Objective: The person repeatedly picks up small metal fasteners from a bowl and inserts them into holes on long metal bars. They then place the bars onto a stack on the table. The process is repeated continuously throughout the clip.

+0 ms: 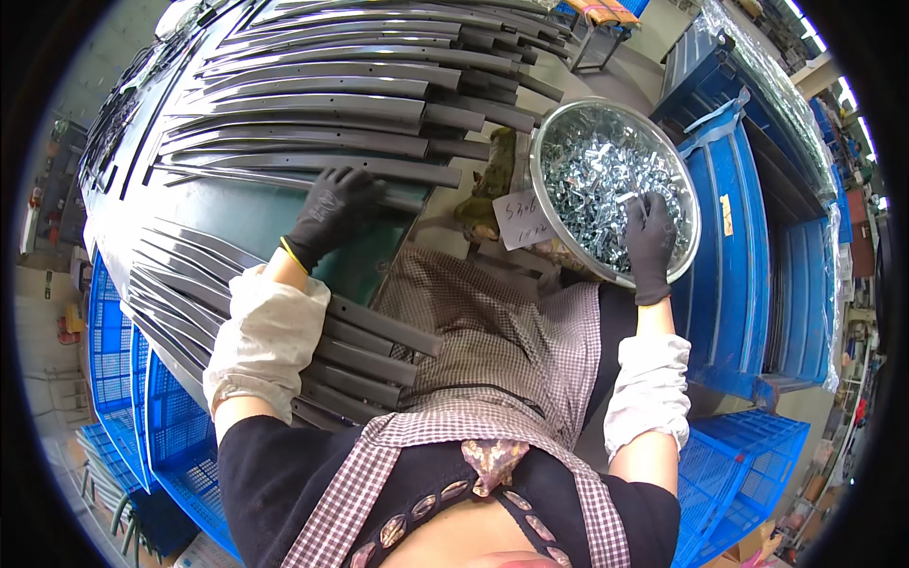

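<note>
My left hand (333, 210), in a dark glove, is closed around a long dark strip (402, 201) at the near edge of a row on the green table. The strip's end sticks out to the right of the fingers. On my right, a round metal basin (537, 180) holds a heap of small shiny metal clips (592, 156). Over the near right part of that heap is my gloved right hand (651, 239), its fingers pinched together at a clip. The fingertips partly hide the clip.
Many dark strips (303, 114) lie side by side across the far table, with another bunch (369, 355) by my left arm. A handwritten card (521, 220) sits beside the basin. Blue metal bins (724, 237) stand at right; blue plastic crates (114, 350) are at left and lower right.
</note>
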Motion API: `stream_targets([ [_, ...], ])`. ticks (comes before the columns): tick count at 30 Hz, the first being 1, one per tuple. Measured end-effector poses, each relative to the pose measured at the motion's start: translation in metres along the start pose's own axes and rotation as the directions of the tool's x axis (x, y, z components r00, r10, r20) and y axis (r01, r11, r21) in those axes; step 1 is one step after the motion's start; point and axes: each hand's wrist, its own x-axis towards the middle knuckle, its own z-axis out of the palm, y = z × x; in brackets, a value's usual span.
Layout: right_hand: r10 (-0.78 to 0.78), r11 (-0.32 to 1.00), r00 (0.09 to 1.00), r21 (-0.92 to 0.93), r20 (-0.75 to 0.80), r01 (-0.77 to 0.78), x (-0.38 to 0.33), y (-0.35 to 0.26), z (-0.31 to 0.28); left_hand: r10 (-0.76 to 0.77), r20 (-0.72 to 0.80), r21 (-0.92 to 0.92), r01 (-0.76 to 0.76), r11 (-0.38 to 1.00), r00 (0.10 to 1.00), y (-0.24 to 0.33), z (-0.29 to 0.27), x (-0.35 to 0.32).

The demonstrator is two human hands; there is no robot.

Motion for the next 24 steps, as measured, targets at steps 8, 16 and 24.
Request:
stream_targets([
  [8,0.133,0.745,0.955,0.609,0.264,-0.272,-0.037,-0.036,-0.008,0.113,0.017,-0.297,-0.103,0.949,0.993,0.089,0.003,0.016],
  [16,0.024,0.185,0.779,0.763,0.626,-0.619,-0.099,-0.090,-0.013,0.201,-0.033,-0.344,-0.200,0.917,0.979,0.124,0.007,0.029],
  [24,0.097,0.550,0.778,0.618,0.621,-0.562,-0.121,-0.090,-0.019,0.115,0.009,-0.557,-0.090,0.825,0.993,0.132,0.007,0.026],
])
